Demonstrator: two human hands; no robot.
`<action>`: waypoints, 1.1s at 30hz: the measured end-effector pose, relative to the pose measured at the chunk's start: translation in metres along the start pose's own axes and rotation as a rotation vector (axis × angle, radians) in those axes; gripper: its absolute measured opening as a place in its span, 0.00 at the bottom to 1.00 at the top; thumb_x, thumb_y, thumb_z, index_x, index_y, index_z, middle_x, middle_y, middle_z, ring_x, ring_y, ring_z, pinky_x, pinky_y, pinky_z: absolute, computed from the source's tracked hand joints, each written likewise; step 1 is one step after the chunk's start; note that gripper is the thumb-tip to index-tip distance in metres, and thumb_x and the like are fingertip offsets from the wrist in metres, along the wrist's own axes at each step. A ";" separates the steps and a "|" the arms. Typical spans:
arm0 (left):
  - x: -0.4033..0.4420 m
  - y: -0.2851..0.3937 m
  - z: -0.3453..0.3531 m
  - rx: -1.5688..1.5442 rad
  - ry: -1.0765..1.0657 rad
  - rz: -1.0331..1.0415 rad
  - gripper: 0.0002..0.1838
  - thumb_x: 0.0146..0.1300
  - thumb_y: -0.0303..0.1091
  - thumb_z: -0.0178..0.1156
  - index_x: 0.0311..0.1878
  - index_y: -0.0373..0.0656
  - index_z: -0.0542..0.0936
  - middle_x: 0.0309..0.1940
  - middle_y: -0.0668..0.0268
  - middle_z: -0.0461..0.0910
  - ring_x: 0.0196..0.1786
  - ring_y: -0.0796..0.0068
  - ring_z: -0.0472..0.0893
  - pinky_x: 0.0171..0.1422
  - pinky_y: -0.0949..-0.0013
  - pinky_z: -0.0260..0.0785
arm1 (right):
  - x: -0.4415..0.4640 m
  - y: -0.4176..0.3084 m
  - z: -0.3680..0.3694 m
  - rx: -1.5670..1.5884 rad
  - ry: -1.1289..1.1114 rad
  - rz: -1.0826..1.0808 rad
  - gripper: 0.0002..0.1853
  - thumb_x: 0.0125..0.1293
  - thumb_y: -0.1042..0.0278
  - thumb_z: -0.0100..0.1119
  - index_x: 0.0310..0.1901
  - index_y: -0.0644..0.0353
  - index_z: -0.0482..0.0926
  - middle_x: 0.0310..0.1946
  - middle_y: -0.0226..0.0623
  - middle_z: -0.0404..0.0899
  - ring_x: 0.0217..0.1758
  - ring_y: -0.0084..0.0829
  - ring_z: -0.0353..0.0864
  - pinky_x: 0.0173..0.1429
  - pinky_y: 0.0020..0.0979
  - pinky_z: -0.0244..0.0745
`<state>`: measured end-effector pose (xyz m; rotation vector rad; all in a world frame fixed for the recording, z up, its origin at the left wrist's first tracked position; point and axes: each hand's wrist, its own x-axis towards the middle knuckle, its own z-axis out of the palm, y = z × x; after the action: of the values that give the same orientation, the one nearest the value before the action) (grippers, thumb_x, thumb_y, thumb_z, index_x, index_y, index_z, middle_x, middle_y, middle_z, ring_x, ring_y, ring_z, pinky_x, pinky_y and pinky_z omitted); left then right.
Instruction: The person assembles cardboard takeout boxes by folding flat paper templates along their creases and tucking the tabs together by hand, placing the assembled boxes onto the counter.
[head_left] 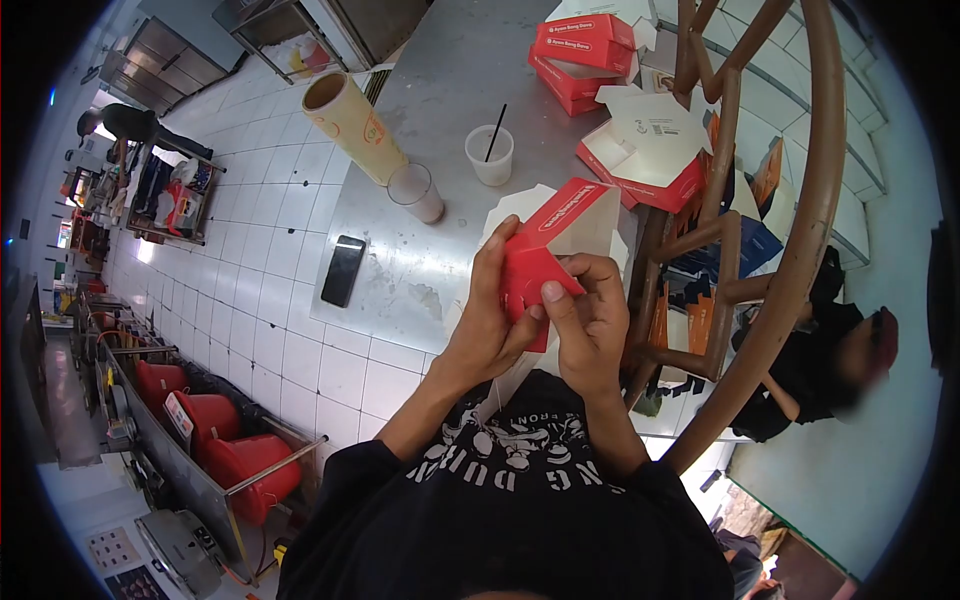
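Note:
A red cardboard food box (545, 245), partly folded and with its white inside showing, is held up in front of my chest. My left hand (490, 300) grips its left side, thumb pressed on the red panel. On the other side my right hand (592, 315) pinches the near corner, fingers curled over the edge. Just beyond it to the right lies an open red box (640, 150) with a white lid flap. Further back, more red boxes (583, 55) are stacked on the metal table (440, 80).
On the table are a black phone (343, 271), a clear cup (415, 193), a tall yellowish tube (352, 125) and a plastic cup with a black straw (490, 155). A brown metal railing (800, 250) runs close on the right. One person (830, 360) is beyond it; another (140, 125) stands far left.

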<state>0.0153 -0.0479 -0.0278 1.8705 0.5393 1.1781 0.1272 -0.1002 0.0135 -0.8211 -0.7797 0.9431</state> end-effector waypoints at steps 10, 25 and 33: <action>0.003 0.002 -0.007 0.097 0.080 -0.098 0.37 0.55 0.21 0.48 0.69 0.35 0.48 0.68 0.45 0.52 0.71 0.49 0.55 0.74 0.56 0.48 | 0.001 0.003 -0.013 -0.580 -0.062 -0.094 0.08 0.55 0.76 0.67 0.36 0.66 0.78 0.35 0.37 0.76 0.35 0.24 0.77 0.41 0.24 0.70; 0.018 0.011 -0.011 0.027 0.175 0.026 0.31 0.58 0.27 0.51 0.65 0.43 0.56 0.68 0.45 0.52 0.70 0.45 0.55 0.73 0.57 0.49 | 0.001 0.028 -0.007 -0.124 0.001 0.011 0.10 0.66 0.71 0.57 0.45 0.66 0.72 0.44 0.35 0.72 0.46 0.26 0.72 0.52 0.27 0.68; 0.020 -0.001 -0.053 -0.751 0.352 -0.446 0.39 0.66 0.53 0.52 0.71 0.46 0.47 0.65 0.51 0.57 0.65 0.58 0.63 0.66 0.63 0.59 | 0.017 -0.010 -0.006 -0.747 -0.546 -0.111 0.09 0.57 0.83 0.56 0.40 0.68 0.78 0.33 0.39 0.75 0.36 0.28 0.74 0.41 0.26 0.70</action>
<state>-0.0218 -0.0110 -0.0071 0.8595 0.5619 1.1834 0.1423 -0.0896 0.0226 -1.1564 -1.6949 0.7764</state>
